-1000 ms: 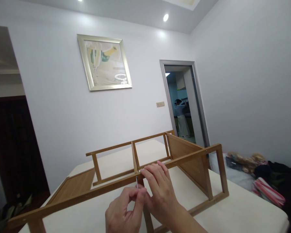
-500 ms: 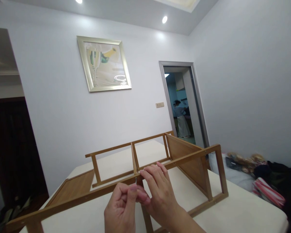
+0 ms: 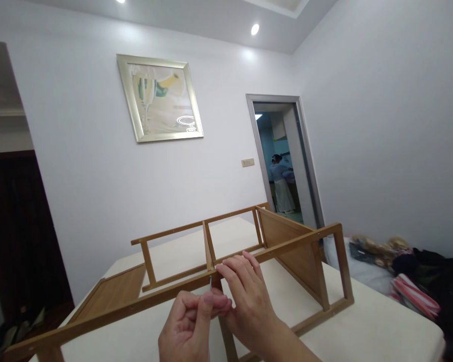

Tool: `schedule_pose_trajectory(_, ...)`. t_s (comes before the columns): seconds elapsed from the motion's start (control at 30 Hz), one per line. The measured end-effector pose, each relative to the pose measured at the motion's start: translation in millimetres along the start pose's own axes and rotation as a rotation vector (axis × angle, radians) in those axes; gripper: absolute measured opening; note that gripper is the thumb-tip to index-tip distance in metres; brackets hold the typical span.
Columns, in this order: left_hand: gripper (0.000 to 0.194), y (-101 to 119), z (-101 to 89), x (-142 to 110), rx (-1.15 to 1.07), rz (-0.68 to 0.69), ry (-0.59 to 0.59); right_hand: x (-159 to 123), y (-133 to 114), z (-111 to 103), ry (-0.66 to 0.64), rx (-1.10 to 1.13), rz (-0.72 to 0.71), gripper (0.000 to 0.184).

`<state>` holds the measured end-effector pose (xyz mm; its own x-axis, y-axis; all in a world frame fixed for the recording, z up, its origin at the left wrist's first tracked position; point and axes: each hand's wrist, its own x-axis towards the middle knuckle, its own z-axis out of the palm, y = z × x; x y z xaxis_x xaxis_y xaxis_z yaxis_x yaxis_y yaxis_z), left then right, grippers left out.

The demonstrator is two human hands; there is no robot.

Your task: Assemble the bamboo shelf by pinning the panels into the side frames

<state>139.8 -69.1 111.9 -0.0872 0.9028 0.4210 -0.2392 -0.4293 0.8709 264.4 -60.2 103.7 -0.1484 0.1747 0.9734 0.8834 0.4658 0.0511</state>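
A brown wooden shelf frame [image 3: 166, 295] lies on its side on a white table. Between the thumb and fingers of my left hand [image 3: 189, 322] is a thin metal rod [image 3: 210, 283], whose upper end stands upright against the near rail at a joint. Whether it is a screw or a hex key, I cannot tell. My right hand [image 3: 249, 296] grips the same rail just right of that joint, its fingers over the top and its thumb below, close to the left fingertips.
The white table [image 3: 385, 322] extends under the frame. A slatted wooden panel [image 3: 111, 294] is at the left, and a solid panel [image 3: 290, 241] at the right. Clothes and a striped cloth [image 3: 415, 296] lie beyond the table. A person [image 3: 283, 183] stands past the doorway.
My left hand has dropped slightly, and more of the metal rod shows above its fingertips. My right hand keeps its place on the rail.
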Motion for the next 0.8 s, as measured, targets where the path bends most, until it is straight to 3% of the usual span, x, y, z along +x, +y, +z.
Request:
schedule_pose_trajectory(0.37,0.039,0.4,-1.0,1.3,-0.038,-0.033,-0.018,2.2,-1.3,-1.3,0.007,0.012,0.010,0.033)
schedule_pose_trajectory(0.63,0.038,-0.4,1.3,-4.1,0.035,0.043,-0.036,0.9,-0.7,-0.9,0.012,0.018,0.016,0.029)
schedule_pose_trajectory(0.8,0.041,-7.8,-3.6,2.6,-0.063,-0.039,-0.021,1.7,-1.2,-1.3,0.022,0.019,0.014,0.030)
